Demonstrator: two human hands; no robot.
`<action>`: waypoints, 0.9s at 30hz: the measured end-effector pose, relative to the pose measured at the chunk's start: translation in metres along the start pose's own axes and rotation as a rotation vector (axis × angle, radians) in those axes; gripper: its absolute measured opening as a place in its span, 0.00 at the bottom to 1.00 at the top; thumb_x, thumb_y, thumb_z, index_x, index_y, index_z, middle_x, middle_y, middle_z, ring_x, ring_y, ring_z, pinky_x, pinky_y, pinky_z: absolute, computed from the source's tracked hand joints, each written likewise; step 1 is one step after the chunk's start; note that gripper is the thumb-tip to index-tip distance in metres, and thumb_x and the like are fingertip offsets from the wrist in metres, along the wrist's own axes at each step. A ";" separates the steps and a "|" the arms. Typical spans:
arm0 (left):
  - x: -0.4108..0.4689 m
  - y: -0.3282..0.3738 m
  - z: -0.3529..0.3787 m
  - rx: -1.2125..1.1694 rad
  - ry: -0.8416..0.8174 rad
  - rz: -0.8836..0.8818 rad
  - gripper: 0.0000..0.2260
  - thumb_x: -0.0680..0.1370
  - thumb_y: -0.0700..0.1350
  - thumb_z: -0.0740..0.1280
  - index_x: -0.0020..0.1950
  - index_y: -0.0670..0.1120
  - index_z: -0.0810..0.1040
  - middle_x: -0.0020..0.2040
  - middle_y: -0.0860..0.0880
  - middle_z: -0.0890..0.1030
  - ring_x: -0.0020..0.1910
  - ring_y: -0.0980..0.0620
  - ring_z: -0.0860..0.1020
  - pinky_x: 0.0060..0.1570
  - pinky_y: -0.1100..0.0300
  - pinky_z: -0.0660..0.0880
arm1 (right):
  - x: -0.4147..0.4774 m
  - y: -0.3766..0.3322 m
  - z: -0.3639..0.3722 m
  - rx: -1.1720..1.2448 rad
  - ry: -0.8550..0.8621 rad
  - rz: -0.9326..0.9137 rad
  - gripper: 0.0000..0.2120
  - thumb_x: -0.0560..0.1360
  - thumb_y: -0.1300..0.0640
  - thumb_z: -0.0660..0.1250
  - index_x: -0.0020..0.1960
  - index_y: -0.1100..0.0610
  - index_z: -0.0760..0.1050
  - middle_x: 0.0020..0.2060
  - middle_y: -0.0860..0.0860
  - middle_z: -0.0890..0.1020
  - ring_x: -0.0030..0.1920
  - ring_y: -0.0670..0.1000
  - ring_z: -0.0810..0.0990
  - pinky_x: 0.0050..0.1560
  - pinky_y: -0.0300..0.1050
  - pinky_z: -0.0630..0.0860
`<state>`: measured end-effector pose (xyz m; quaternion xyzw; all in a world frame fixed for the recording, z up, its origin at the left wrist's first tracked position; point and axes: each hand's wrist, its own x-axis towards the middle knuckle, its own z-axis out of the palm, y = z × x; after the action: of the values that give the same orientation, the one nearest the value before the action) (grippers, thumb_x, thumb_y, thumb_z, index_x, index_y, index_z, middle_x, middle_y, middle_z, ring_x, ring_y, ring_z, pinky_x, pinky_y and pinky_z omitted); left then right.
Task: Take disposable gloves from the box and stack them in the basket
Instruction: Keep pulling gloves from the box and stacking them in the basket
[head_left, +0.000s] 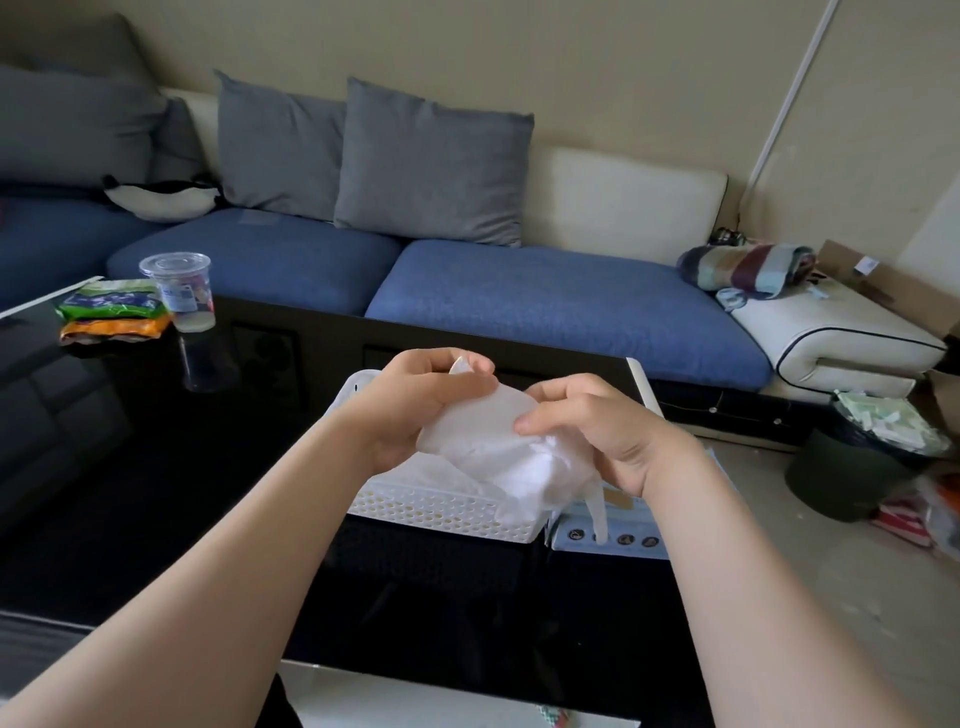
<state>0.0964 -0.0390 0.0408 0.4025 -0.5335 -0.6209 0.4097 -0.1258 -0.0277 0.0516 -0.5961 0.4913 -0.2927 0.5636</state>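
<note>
Two hands meet above the white perforated basket (441, 512), both gripping one translucent disposable glove (483, 431). The left hand (415, 395) has its fingers curled tight over the glove's upper edge. The right hand (587, 421) pinches the crumpled lower part, with its fingers clamped on the film. The glove is bunched up, so I cannot make out its full outline from here. One thin strip of it hangs down past the basket's right corner.

Just right of the basket sits the pale blue glove box (608, 538), mostly hidden behind the right wrist and the hanging film. More white film lies inside the basket, but the hands cover most of it and I cannot count the layers.

Basket and box rest on the glossy black bench (156, 467). At its far left stand a lidded plastic cup (179, 288) and some snack packets (111, 312).
</note>
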 end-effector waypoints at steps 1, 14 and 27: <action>-0.001 0.000 -0.001 0.006 -0.010 -0.015 0.05 0.80 0.45 0.74 0.51 0.44 0.82 0.47 0.46 0.84 0.45 0.47 0.84 0.38 0.55 0.80 | 0.001 0.002 -0.002 0.008 -0.007 0.026 0.06 0.68 0.60 0.77 0.45 0.57 0.84 0.45 0.59 0.86 0.45 0.60 0.85 0.46 0.53 0.80; 0.018 -0.031 -0.035 0.737 0.460 0.057 0.09 0.79 0.54 0.74 0.42 0.52 0.84 0.37 0.52 0.82 0.37 0.51 0.80 0.35 0.56 0.77 | 0.023 0.005 0.010 -0.413 0.106 0.077 0.19 0.67 0.45 0.85 0.50 0.57 0.88 0.46 0.54 0.90 0.50 0.59 0.89 0.60 0.61 0.83; 0.030 -0.053 -0.055 1.063 0.390 0.153 0.10 0.84 0.35 0.60 0.61 0.46 0.64 0.41 0.43 0.76 0.32 0.49 0.70 0.31 0.52 0.67 | 0.088 0.037 0.032 -0.832 0.320 0.042 0.17 0.79 0.43 0.72 0.53 0.58 0.81 0.47 0.53 0.86 0.42 0.54 0.84 0.40 0.49 0.78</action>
<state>0.1340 -0.0801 -0.0194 0.6204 -0.7148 -0.1501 0.2857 -0.0756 -0.0917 -0.0077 -0.7091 0.6603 -0.1470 0.1986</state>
